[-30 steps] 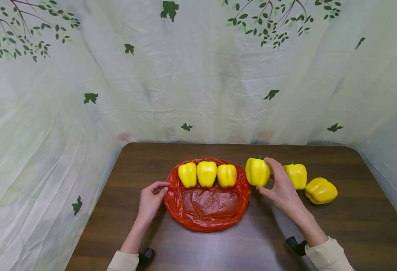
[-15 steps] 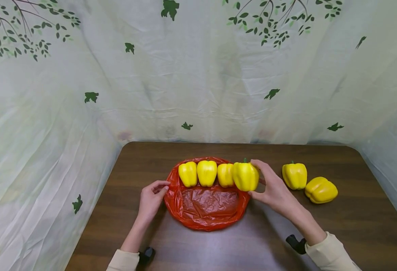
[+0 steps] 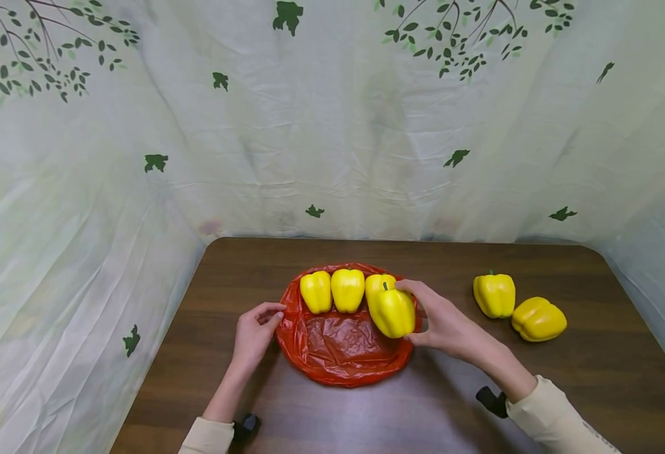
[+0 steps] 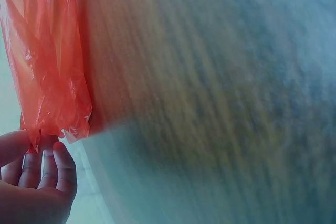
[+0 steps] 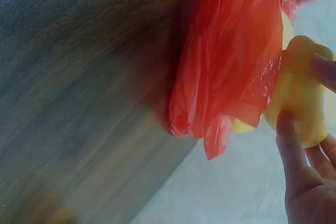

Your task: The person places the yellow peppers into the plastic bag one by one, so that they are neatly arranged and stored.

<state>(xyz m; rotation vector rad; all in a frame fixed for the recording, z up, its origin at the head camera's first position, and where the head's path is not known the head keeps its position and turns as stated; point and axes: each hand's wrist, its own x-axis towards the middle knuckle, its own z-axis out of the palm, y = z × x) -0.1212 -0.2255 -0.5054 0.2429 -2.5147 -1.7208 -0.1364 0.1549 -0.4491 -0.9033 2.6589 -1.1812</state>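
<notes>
A red plastic bag (image 3: 344,369) lies with its mouth spread into a round rim on the table. Inside it, along the far side, stand three yellow bell peppers (image 3: 347,291) in a row. My left hand (image 3: 253,334) pinches the bag's left edge between thumb and fingers; the left wrist view shows the thin red plastic (image 4: 52,77) at the fingertips. In my right hand (image 3: 446,325) is another yellow bell pepper (image 3: 392,313), gripped from its right side over the bag's right part. It partly covers the rightmost pepper of the row.
Two more yellow bell peppers, one upright (image 3: 494,296) and one lying on its side (image 3: 539,320), are on the brown wooden table (image 3: 605,378) to the right. A pale curtain (image 3: 355,139) with leaf prints hangs behind the table and along its sides.
My right hand has carried its bell pepper leftward from beside the bag to over the bag's right part, tilting it and lowering it toward me. The left hand has stayed at the bag's edge.
</notes>
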